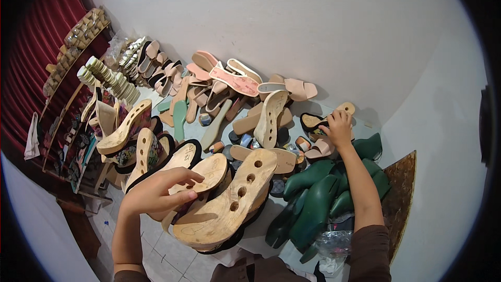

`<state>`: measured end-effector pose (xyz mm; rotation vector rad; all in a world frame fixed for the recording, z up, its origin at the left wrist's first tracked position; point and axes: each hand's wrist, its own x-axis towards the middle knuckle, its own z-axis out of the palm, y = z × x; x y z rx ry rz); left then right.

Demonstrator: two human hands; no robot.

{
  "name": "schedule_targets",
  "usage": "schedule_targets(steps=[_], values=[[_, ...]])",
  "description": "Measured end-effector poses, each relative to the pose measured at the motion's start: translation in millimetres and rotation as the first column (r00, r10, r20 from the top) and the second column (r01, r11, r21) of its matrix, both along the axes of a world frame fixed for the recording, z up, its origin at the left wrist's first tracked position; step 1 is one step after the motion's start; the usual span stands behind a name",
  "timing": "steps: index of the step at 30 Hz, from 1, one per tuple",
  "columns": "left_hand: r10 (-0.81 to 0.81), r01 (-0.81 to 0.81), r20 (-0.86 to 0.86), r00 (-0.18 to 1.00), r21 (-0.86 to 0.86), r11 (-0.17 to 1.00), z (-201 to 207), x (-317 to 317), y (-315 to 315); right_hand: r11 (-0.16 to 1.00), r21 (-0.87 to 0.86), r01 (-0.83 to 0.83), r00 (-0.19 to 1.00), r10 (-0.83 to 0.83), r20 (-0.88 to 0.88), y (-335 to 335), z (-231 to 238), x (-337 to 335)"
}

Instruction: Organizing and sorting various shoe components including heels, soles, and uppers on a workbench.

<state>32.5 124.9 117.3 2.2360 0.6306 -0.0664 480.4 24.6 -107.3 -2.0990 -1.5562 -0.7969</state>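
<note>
Nearest to me lies a big pale wooden wedge sole (229,203) with a row of holes and black trim below it. My left hand (164,190) hovers over or rests on a smaller wooden sole (210,172) beside it, thumb and fingers apart; contact is hard to tell. Farther off to the right, my right hand (337,128) has its fingers curled over a wooden wedge sandal (313,121) with a black-edged strap. Its holed end shows past the hand. More wooden wedges with flowered sides (130,125) stand to the left.
Green shoe lasts (315,206) are heaped under my right forearm, by a brown board (402,198). Pink and beige sandals (235,78) pile along the wall. A rack (73,89) with wrapped wooden heels stands left, before a red curtain (31,36).
</note>
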Motion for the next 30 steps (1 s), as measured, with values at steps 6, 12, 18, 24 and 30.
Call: schedule_targets(steps=[6, 12, 18, 24, 30], values=[[-0.066, 0.066, -0.114, 0.991, 0.000, 0.998, -5.2, -5.0, 0.3, 0.982, 0.086, -0.166, 0.706, 0.179, -0.686, 13.3, 43.9, -67.0], [-0.076, 0.066, -0.107, 0.991, -0.092, 0.994, -7.9, -15.2, -4.8, 0.713, 0.398, -0.578, -0.322, 0.249, -0.913, 14.2, 86.2, -169.3], [-0.037, 0.054, 0.104, 0.994, -0.165, 0.985, -18.3, -28.7, 0.2, 0.804, 0.543, -0.242, -0.690, 0.251, -0.679, 13.6, 69.9, -174.5], [0.181, -0.156, 0.286, 0.941, -0.107, 0.982, -28.2, -42.7, -17.5, 0.756, 0.561, 0.337, -0.442, 0.653, -0.615, 13.6, 47.2, -104.5], [0.062, -0.193, 0.280, 0.958, 0.472, 0.860, -30.6, -39.3, -63.1, 0.576, 0.438, 0.691, 0.149, 0.479, -0.865, 18.6, -38.1, -48.4]])
